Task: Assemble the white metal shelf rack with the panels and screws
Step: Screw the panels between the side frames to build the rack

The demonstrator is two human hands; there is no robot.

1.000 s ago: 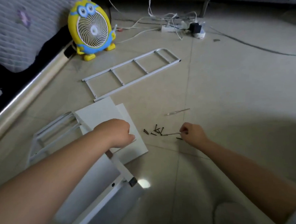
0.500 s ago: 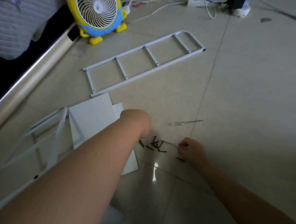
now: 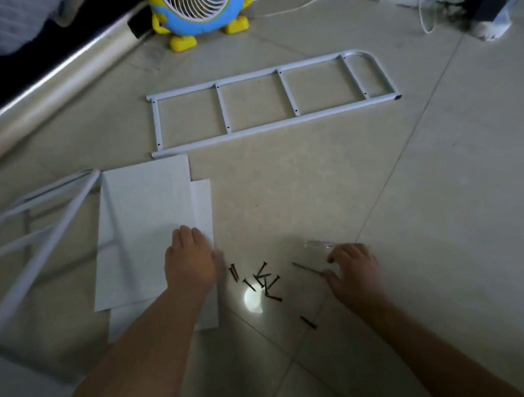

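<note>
Two white rectangular panels (image 3: 147, 228) are lying under the left hand (image 3: 191, 262), its grip flat and empty; the right hand (image 3: 352, 263) is touching a thin metal rod (image 3: 307, 268), and I cannot tell whether its grip has hold of it.

Left hand (image 3: 189, 262) rests on panels (image 3: 141, 229); right hand (image 3: 354, 272) beside screws (image 3: 265, 281).

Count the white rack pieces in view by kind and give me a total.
Ladder-shaped frames: 2, one lying flat, one at the left edge.
Flat panels: 2, stacked, left hand on top.
Total: 4; the pale patch bottom left is unclear.
</note>
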